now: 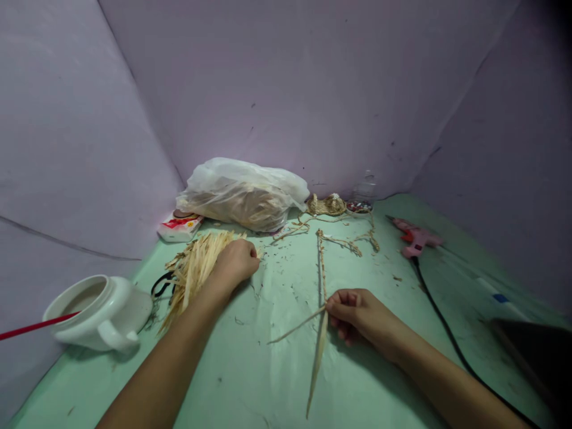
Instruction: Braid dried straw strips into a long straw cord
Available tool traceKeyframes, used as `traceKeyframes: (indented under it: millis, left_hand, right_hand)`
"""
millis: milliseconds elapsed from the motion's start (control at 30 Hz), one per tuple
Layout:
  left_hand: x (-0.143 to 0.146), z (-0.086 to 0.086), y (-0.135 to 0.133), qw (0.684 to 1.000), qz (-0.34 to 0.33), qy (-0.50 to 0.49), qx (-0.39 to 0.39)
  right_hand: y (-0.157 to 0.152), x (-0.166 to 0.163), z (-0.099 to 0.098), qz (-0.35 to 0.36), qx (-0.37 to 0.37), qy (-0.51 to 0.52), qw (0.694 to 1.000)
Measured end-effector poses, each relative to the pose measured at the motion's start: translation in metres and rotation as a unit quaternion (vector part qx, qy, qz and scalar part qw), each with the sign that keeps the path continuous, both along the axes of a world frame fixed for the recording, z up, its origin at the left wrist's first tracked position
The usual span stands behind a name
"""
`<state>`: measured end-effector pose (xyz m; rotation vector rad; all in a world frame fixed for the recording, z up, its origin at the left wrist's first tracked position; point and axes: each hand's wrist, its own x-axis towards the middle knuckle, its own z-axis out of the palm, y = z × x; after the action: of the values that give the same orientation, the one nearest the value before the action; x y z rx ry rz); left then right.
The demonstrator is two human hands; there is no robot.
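My right hand [360, 313] pinches the lower end of a thin braided cord [322, 268] made of dried plant fibre. Two loose strips hang from that pinch: a narrow one [295, 328] slants to the left, and a wider pale strip [318, 363] points down toward me. Over at the left, my left hand [239, 260] is closed at the right edge of a pile of dry straw-coloured strips [196, 262]. Its fingertips are turned away, so whatever is between them is hidden.
Behind lie a plastic bag [245, 196], coiled braid [326, 205] and a clear container [364, 193]. A white pot [102, 316] with a red stick and black-handled scissors [161, 285] are at left. At right are a pink glue gun [415, 235], its black cord and a dark object [531, 357].
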<state>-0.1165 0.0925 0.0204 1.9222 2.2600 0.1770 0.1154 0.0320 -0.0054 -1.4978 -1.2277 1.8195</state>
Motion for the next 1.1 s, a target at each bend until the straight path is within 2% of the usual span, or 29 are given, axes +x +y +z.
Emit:
traceKeyframes:
  millis: [100, 167, 233, 333, 400, 467, 533, 633, 700, 800, 900, 967, 1100]
  left_hand:
    - [0.001, -0.013, 0.003, 1.000, -0.002, 0.008, 0.027]
    - [0.001, -0.014, 0.004, 0.999, -0.002, -0.003, 0.043]
    - [0.002, -0.010, 0.002, 0.996, -0.008, -0.043, 0.073]
    - [0.010, 0.006, -0.003, 0.979, -0.014, -0.179, 0.094]
    - [0.017, 0.020, -0.009, 0.952, 0.000, -0.303, 0.043]
    - [0.023, 0.034, -0.016, 0.907, 0.011, -0.419, -0.040]
    - [0.028, 0.042, -0.023, 0.856, -0.006, -0.504, -0.116]
    - [0.038, 0.043, -0.031, 0.798, -0.040, -0.566, -0.202]
    - [0.047, 0.038, -0.035, 0.785, -0.050, -0.571, -0.234]
    - [0.055, 0.030, -0.033, 0.813, -0.025, -0.539, -0.217]
    - [0.044, 0.027, -0.023, 0.878, 0.038, -0.465, -0.109]
    - [0.030, 0.026, -0.015, 0.916, 0.052, -0.396, -0.035]
    - [0.005, 0.023, -0.004, 0.932, 0.043, -0.360, -0.013]
  right_hand:
    - [0.000, 0.000, 0.000, 0.001, 0.000, 0.004, 1.000]
    - [0.000, 0.000, 0.000, 0.000, -0.001, 0.004, 1.000]
    - [0.000, 0.001, 0.001, -0.001, -0.001, 0.003, 1.000]
    - [0.001, 0.001, 0.001, -0.004, -0.003, 0.001, 1.000]
    - [0.001, 0.001, 0.001, -0.002, -0.003, -0.002, 1.000]
    - [0.001, 0.001, 0.000, -0.001, -0.002, 0.000, 1.000]
    - [0.001, 0.001, 0.000, -0.002, 0.000, 0.006, 1.000]
    - [0.000, 0.001, 0.002, -0.004, -0.005, 0.011, 1.000]
    - [0.000, 0.000, 0.005, -0.003, -0.011, 0.011, 1.000]
    - [0.000, 0.000, 0.008, -0.006, -0.016, 0.009, 1.000]
    - [0.000, 0.001, 0.008, -0.012, -0.022, 0.010, 1.000]
    - [0.000, 0.001, 0.007, -0.012, -0.022, 0.011, 1.000]
    - [0.000, 0.001, 0.005, -0.007, -0.013, 0.004, 1.000]
